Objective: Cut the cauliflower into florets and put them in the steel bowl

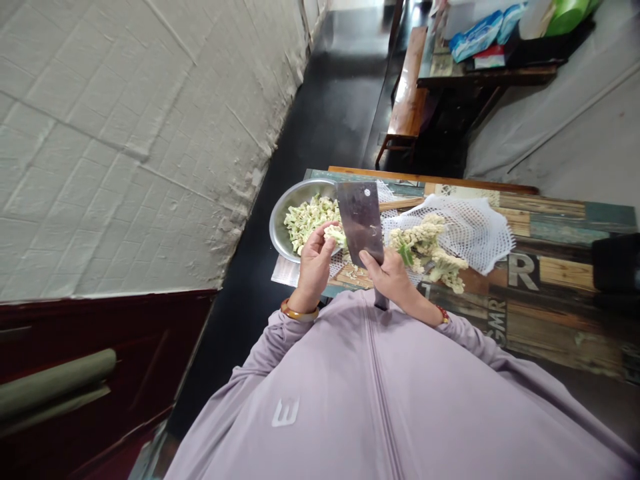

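Observation:
My left hand (314, 261) pinches a small cauliflower floret (336, 235) at the near right rim of a round metal bowl (278, 235). Cut cauliflower pieces (310, 219) lie heaped inside that bowl. In my right hand (393, 277) is a cleaver (359, 217), gripped by its handle, with the broad dark blade tilted up and its edge toward the floret. Whether blade and floret touch, I cannot tell. To the right, a larger cut head of cauliflower (425, 247) with a bit of green leaf rests on white netting (470, 230).
The patchwork wooden table (565, 273) extends to the right, with a dark object (616, 263) at its far side. Chopsticks (403, 204) lie behind the cleaver. Beyond are a wooden bench (407, 87) and another table (450, 72) holding blue packages (477, 37). A white wall (125, 133) rises on the left.

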Motion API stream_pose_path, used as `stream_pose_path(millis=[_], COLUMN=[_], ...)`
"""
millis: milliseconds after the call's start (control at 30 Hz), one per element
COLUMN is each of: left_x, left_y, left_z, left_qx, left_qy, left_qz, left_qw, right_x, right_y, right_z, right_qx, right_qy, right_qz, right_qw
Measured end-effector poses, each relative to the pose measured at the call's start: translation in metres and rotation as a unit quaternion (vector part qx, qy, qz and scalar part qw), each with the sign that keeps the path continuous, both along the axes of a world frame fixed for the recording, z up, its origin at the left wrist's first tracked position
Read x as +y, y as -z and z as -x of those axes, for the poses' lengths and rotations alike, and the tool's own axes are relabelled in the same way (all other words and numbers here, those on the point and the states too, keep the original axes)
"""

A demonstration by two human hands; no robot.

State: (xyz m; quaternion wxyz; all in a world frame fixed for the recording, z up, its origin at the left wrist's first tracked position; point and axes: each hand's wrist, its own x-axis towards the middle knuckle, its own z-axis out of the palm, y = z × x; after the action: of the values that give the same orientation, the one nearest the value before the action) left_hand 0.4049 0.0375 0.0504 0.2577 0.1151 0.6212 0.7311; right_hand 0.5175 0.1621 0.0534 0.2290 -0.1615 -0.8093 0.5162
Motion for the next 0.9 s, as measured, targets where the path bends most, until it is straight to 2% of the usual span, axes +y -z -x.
stream_pose_path(millis=[100,467,700,900], left_x=[0.000,-0.003,0.000,0.005], left_y=[-0.001,-0.009,-0.004,0.000], left_z=[-0.001,0.005,0.004,0.001], left_qx=[0.045,0.103,0.084,0.079], left_qy=[-0.002,0.005,0.003,-0.010], left_qz=[-0.001,0.049,0.045,0.050], left_qw=[0.999,0.993,0.995,0.996], right_x=[-0.001,0.001,0.000,-0.003], right_y=[0.002,0.003,0.003,0.014], right_z=[0.000,0.002,0.003,0.006], right_qx=[0.012,0.019,0.025,0.040], right_qy=[0.007,0.006,0.005,0.011], right_qz=[-0.005,-0.011,-0.026,-0.039], right_qw=[1.000,1.000,0.999,0.998])
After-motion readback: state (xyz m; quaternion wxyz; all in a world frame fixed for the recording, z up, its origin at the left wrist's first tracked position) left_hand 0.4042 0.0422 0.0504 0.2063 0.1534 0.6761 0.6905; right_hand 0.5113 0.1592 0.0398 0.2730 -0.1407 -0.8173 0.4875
